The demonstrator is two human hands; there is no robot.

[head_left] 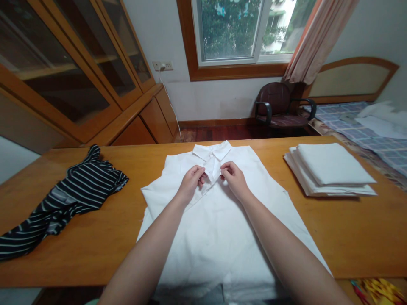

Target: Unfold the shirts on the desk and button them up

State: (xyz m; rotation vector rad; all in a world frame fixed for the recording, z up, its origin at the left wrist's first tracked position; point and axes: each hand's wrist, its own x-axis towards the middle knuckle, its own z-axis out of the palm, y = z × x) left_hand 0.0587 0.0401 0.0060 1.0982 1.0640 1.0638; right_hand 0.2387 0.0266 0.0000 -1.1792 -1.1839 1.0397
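Observation:
A white collared shirt [216,237] lies front side up on the wooden table, its collar [221,150] pointing away from me and its lower end reaching the near edge. Just below the collar, my left hand [193,180] pinches one front edge of the shirt between thumb and fingers. Close by on the right, my right hand [233,176] pinches the other front edge. A small gap separates the two hands, with raised white cloth between them. Any button at the fingertips is too small to make out.
On the table's [254,143] left lies a crumpled black-and-white striped garment [79,190]. Folded white cloths [333,165] are stacked at the right. Beyond stand a dark armchair [278,103], a bed [365,127] and a glass-door cabinet [104,95]. Yellow fabric [383,291] shows at lower right.

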